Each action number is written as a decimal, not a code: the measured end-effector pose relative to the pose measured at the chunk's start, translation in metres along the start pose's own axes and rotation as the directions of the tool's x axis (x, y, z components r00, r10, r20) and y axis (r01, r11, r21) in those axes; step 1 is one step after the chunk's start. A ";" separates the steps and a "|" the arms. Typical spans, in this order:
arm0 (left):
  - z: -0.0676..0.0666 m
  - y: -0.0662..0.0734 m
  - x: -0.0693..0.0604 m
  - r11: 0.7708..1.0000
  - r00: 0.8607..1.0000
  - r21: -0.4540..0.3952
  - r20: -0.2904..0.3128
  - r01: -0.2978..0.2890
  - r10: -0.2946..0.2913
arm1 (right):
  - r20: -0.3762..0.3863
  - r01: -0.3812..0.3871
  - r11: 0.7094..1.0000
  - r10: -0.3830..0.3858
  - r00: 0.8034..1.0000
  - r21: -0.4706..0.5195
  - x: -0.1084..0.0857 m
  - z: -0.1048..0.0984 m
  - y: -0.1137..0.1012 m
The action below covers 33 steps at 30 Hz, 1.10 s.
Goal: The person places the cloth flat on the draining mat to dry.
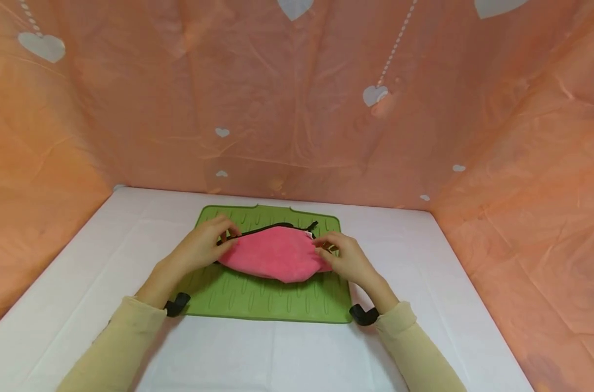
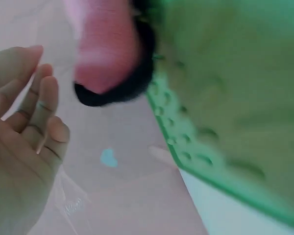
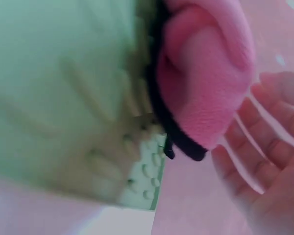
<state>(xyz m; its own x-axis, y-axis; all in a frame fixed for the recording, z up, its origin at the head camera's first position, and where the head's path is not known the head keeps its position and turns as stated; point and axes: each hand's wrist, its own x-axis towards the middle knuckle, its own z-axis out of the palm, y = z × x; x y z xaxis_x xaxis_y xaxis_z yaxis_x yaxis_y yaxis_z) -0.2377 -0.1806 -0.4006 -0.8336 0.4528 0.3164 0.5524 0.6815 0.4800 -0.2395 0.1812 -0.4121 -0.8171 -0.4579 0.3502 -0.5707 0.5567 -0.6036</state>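
Observation:
A pink fleecy cloth item with black edging lies across the green ridged mat. At its left end is my left hand, fingers loosely bent; the left wrist view shows this hand apart from the pink end. My right hand is at the other end with relaxed fingers. In the right wrist view the fingers of the right hand spread close beside the folded pink cloth; whether they touch it I cannot tell.
The mat rests on a white-covered table. Orange sheeting with white hearts rises behind the table and along both sides. Black bands are on both wrists, below the beige sleeves.

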 end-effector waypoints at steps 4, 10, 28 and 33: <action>0.000 -0.001 -0.008 0.994 0.996 0.085 0.067 -0.066 0.061 | 0.064 0.136 0.990 -0.134 0.989 -0.029 -0.008 0.002 0.000; 0.008 -0.010 -0.018 0.954 0.970 0.199 0.135 -0.226 0.201 | 0.149 0.202 0.975 -0.187 0.971 -0.091 -0.015 0.004 -0.001; 0.021 -0.028 -0.021 0.891 0.942 0.314 0.176 -0.329 0.286 | 0.307 0.292 0.933 -0.220 0.926 -0.212 -0.025 0.012 0.010; 0.021 -0.028 -0.023 0.902 0.950 0.303 0.156 -0.308 0.272 | 0.299 0.345 0.905 -0.267 0.916 -0.248 -0.024 0.016 0.011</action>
<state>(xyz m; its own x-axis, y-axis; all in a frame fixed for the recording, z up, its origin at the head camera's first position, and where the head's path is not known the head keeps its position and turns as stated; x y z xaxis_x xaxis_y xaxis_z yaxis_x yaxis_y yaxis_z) -0.2343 -0.1981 -0.4384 -0.6412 0.7051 0.3029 0.7554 0.6494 0.0875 -0.2250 0.1869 -0.4383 -0.5717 -0.7757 0.2675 -0.8187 0.5179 -0.2479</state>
